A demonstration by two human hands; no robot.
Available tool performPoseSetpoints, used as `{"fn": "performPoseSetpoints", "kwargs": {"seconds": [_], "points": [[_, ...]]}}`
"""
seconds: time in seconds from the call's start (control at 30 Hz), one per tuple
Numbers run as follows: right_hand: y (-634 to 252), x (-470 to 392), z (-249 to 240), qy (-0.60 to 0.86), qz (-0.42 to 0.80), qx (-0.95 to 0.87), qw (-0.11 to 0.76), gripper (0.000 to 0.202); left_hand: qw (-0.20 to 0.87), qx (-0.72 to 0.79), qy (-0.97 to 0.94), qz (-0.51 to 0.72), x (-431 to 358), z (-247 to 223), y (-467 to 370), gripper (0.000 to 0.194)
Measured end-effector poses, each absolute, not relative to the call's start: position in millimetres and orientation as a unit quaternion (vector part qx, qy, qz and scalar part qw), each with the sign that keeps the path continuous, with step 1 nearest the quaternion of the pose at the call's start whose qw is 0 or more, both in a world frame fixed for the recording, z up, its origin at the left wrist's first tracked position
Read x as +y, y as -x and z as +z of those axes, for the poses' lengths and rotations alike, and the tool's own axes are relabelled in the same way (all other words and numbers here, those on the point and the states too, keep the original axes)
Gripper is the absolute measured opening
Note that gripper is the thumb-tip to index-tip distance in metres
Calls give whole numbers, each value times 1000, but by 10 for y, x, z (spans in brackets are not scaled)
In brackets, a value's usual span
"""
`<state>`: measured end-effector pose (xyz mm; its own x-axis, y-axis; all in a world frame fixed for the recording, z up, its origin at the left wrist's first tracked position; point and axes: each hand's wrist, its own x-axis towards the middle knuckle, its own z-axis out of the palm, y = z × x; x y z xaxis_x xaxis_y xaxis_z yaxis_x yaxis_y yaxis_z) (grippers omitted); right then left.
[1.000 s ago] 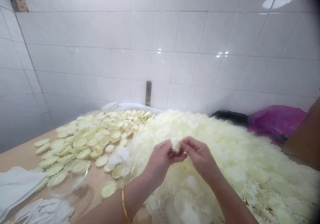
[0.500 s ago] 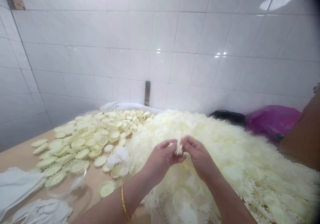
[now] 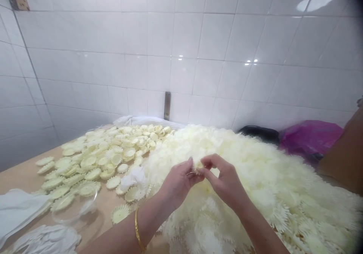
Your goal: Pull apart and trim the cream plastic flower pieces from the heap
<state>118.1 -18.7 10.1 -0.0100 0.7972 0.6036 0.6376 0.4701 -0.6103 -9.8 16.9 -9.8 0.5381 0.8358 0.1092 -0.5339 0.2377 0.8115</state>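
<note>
Over the heap of pale yellow, frilly-edged pieces (image 3: 227, 216), my two hands meet around one small pale yellow scalloped piece (image 3: 198, 166). My left hand (image 3: 180, 178) has it between thumb and fingers. With thumb and index finger, my right hand (image 3: 222, 174) pinches its right side. Fingers cover most of the piece, so its full shape is hidden. A gold bangle (image 3: 137, 227) circles my left wrist. To the left, many round yellow discs with toothed rims (image 3: 93, 174) lie spread and overlapping on the tan table (image 3: 104, 212).
At the left front are a clear round plastic container (image 3: 93, 203), a white cloth (image 3: 19, 212) and a crumpled white cloth (image 3: 49, 240). A black object (image 3: 259, 133) and a purple plastic bag (image 3: 312, 137) sit by the tiled wall. Another person's arm (image 3: 344, 155) is at the right.
Both hands have shifted slightly; the small piece moved a little left and is turned between my fingers. My right index finger is now more arched, forming a loop with the thumb.
</note>
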Motion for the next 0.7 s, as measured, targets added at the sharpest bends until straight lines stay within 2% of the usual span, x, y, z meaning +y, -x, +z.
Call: {"fn": "performPoseSetpoints", "kwargs": {"seconds": [0.1,0.27,0.4,0.57,0.7], "points": [[-1167,-235,153,521,67,-696,490,5,751,170,-453,449,122,-66,103,20],[-1195,-299,234,523,107,-689,490,9,724,181,-484,457,85,-36,111,21],[-1236,-263,199,515,152,-695,478,15,743,184,-449,462,100,-60,101,21],[-1225,-216,102,545,75,-699,456,18,770,177,-426,440,111,-67,92,19],[-1199,-234,132,525,63,-711,463,12,758,189,-441,442,136,-48,121,16]]}}
